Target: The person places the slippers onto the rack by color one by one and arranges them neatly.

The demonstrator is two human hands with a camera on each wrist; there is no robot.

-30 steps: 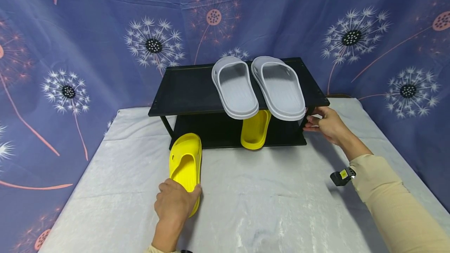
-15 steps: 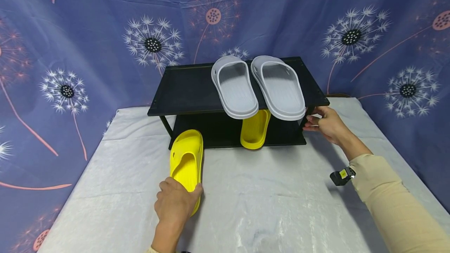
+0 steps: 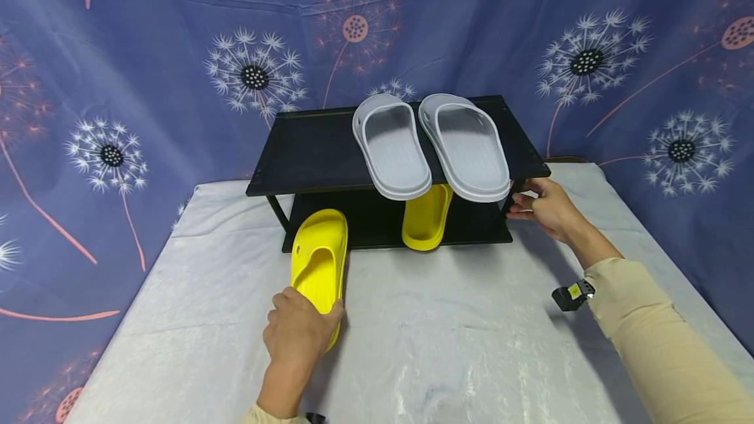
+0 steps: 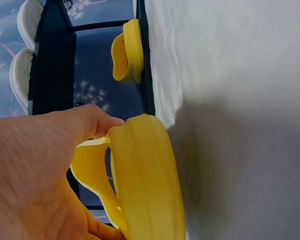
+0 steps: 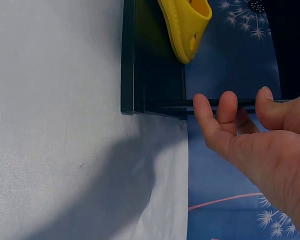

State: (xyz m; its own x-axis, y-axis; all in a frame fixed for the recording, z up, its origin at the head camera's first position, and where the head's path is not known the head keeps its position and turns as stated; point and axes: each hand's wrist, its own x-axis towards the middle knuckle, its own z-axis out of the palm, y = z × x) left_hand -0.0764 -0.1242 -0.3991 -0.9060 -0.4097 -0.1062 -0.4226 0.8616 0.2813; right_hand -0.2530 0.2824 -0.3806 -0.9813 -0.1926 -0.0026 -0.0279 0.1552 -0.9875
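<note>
My left hand [image 3: 300, 329] grips the heel end of a yellow clog [image 3: 323, 241], thumb on one side and fingers on the other. The clog's toe points at the black shoe rack [image 3: 318, 149] and overlaps the lower shelf's front left in the head view. In the left wrist view the clog [image 4: 147, 175] is above the cloth, its shadow beside it. My right hand [image 3: 550, 208] holds the rack's front right post [image 5: 175, 103] with thumb and bent fingers. Another yellow clog [image 3: 425, 221] stands on the lower shelf, partly hidden by the upper one.
Two grey clogs [image 3: 396, 149] sit side by side on the upper shelf, toward its right. A pale cloth [image 3: 442, 332] covers the table. Behind the rack hangs a blue dandelion-print curtain [image 3: 448, 31].
My left hand has moved the yellow clog forward and slightly right, toward the rack. My right hand stays at the post, and the grey clogs keep their places.
</note>
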